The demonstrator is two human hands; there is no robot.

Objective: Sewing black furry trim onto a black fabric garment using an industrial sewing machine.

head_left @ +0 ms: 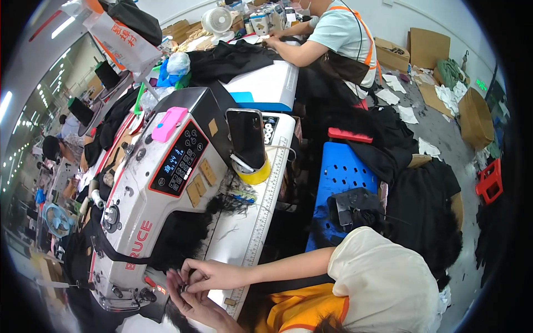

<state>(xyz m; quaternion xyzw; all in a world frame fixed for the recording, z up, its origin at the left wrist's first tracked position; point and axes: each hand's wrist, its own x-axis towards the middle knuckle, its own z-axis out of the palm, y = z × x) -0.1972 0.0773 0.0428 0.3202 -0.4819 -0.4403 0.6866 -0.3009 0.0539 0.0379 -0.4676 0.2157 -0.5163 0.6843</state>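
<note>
My right hand [212,275] reaches in beside the needle end of a white sewing machine [136,222], its fingertips pinched together. Just below it is my left hand [201,308], fingers curled up to meet the right fingertips. Between them is a small dark thing [185,288], too small and too covered to name. Black furry material [180,244] lies under the machine's arm, close to both hands. The machine has a lit control panel [179,159] and a pink piece [169,125] on top.
A phone [246,136] leans in a yellow cup [256,173] on the white table, beside a printed ruler strip [261,222]. To the right is a blue perforated stool [341,169] with a dark pouch-like item on it. Black fabric [425,194] is heaped beyond. A co-worker [347,41] handles black cloth ahead.
</note>
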